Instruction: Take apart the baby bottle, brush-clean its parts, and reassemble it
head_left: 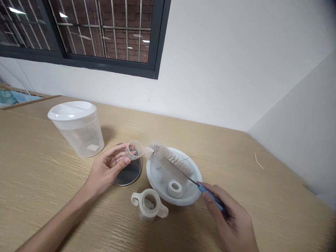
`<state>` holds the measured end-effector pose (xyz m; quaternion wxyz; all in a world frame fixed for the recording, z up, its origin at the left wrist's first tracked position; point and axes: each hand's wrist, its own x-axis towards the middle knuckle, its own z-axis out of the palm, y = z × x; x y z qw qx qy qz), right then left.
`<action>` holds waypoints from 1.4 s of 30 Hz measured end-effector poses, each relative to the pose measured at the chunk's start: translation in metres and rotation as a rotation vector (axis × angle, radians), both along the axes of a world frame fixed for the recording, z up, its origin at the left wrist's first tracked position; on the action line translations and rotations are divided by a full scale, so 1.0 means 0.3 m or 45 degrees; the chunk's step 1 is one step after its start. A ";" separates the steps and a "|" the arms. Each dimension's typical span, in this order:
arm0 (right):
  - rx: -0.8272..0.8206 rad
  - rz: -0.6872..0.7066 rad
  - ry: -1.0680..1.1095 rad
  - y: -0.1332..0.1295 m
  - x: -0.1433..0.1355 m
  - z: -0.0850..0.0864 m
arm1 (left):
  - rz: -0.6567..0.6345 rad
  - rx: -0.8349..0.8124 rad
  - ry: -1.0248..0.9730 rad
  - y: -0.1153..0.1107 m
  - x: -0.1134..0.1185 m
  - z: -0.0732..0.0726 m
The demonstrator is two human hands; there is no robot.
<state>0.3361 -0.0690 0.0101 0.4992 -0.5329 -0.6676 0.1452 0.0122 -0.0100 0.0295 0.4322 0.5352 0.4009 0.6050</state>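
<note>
From the head view, your left grip (pixel 105 171) pinches the small clear cup (pixel 134 152) by its side, perhaps to leave its mouth free, just beside the brush (pixel 172 160). Your right grip (pixel 232 217) closes round the blue handle (pixel 210 195), likely to avoid the bristles (pixel 162 156), which hang over the white bowl (pixel 181 201).

Blue brush handle (pixel 213 199), whitish bristles (pixel 170 161)

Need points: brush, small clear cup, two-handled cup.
Brush (pixel 171 160): head view, middle of the bristles.
Small clear cup (pixel 135 151): head view, inner wall through the open end.
Two-handled cup (pixel 147 215): head view, outer wall below the rim.
</note>
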 end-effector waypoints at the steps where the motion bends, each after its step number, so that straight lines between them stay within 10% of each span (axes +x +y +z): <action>1: 0.002 0.008 0.002 -0.002 -0.005 0.001 | -0.006 -0.001 0.000 -0.001 0.000 0.000; 42: 0.025 0.230 -0.141 0.000 0.020 -0.024 | 0.280 0.057 0.048 0.011 0.009 0.013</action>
